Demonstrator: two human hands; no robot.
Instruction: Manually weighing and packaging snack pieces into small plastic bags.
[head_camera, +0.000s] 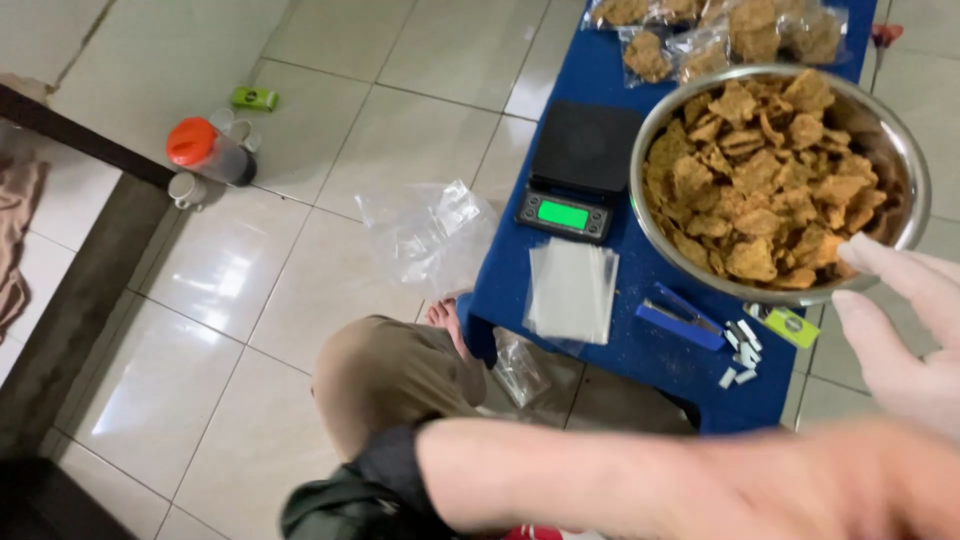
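My right hand comes in from the right edge, fingers spread and empty, its fingertips at the near rim of a steel bowl heaped with brown fried chips. My left forearm, with a dark sleeve pushed up, crosses the bottom of the view. My left hand is a blur at the lower right, and I cannot tell what its fingers are doing. The bowl stands on a low blue table. Next to it are a black digital scale with a lit green display and a stack of clear plastic bags.
A blue stapler, loose staple strips and a small green item lie near the bowl. Filled chip bags sit at the table's far end. On the tiled floor are a crumpled clear bag and an orange-lidded jar. My bent knee is by the table.
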